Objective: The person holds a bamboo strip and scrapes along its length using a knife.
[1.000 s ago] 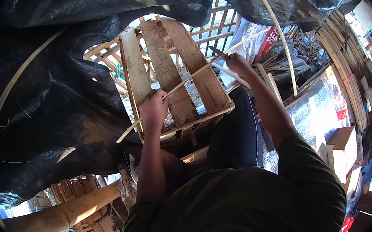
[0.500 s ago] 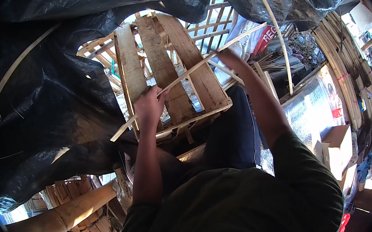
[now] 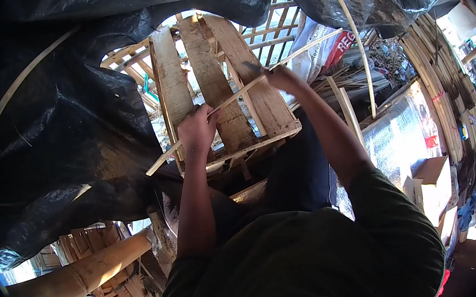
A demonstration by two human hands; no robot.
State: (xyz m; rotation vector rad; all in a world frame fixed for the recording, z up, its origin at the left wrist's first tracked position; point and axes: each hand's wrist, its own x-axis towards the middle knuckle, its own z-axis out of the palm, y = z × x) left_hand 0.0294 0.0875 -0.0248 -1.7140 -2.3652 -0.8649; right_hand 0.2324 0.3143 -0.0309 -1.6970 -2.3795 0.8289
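A long, thin bamboo strip (image 3: 238,94) runs slantwise over a slatted wooden bench (image 3: 216,75) in front of my knees. My left hand (image 3: 197,131) is closed around the strip near its lower left end, which sticks out past the bench. Farther along, my right hand (image 3: 284,80) is closed on a knife (image 3: 252,67), whose dark blade is blurred and points up and left. The blade lies at or just above the strip; exact contact is unclear. The strip's far end reaches toward a white and red sack (image 3: 332,51).
Black plastic sheeting (image 3: 56,127) hangs on the left and overhead. A thick bamboo pole (image 3: 83,275) lies at lower left. To the right are split bamboo pieces (image 3: 353,81), a silvery sheet (image 3: 396,132), a cardboard box (image 3: 433,183) and stacked bamboo strips (image 3: 437,81).
My right hand has slid down and left along the strip, closer to my left hand. My left hand and the strip's near end have shifted slightly right.
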